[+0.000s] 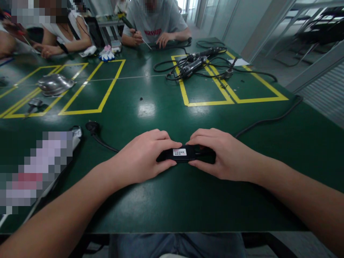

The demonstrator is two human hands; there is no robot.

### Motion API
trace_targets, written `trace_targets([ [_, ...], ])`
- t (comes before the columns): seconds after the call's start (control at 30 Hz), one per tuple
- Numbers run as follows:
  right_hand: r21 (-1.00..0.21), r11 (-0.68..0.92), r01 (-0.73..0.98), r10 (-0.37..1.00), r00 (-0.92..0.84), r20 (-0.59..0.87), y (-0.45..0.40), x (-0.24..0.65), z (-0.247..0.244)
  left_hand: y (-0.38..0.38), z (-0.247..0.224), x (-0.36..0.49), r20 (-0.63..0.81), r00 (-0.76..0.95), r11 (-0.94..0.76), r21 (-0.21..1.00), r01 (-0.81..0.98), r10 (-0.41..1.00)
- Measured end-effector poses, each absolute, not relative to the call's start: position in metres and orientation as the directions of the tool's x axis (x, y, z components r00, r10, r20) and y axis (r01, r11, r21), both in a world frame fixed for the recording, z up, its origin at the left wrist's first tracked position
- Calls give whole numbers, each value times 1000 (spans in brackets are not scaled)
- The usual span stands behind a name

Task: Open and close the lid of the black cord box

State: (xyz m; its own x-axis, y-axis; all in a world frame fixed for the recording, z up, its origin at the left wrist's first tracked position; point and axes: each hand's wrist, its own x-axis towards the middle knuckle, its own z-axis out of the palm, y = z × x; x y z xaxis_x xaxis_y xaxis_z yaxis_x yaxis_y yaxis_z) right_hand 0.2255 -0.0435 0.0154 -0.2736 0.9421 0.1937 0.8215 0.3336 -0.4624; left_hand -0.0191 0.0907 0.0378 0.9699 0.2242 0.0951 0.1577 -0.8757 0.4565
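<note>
A small black box with a white label (179,152) lies on the green table in front of me, with a cord at each side. My left hand (146,156) grips its left end between thumb and fingers. At the right end, my right hand (217,154) pinches it the same way, curled over the cord there. A black power plug (92,126) rests left of my left hand, and its cord runs toward that hand. On the other side, a black cable (264,122) leads from behind my right hand to the table's right edge. My palms hide the box's ends.
Yellow tape rectangles mark the green table (150,211). Black tools with coiled cables (195,66) lie at the back right. A shiny metal part (55,85) and a blurred-out packet (40,168) are at left. Across the table, a person in a grey shirt (156,23) holds a screwdriver (129,23).
</note>
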Motion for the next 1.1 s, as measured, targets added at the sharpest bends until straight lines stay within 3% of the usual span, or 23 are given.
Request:
trace_targets([
  [0.3,-443,346,827,937,-281,208,-43,225,13,86,40,-18,97,978,-955,251,157,186],
  [0.73,-539,343,770,939,-294,177,-39,230,12,87,38,-18,90,977,-944,288,159,192],
  [0.9,-528,367,766,930,-302,209,-38,231,9,88,35,-19,142,979,-968,224,115,149],
  [1.1,-503,394,769,919,-312,242,-39,231,5,94,28,-21,298,952,-970,243,-6,68],
])
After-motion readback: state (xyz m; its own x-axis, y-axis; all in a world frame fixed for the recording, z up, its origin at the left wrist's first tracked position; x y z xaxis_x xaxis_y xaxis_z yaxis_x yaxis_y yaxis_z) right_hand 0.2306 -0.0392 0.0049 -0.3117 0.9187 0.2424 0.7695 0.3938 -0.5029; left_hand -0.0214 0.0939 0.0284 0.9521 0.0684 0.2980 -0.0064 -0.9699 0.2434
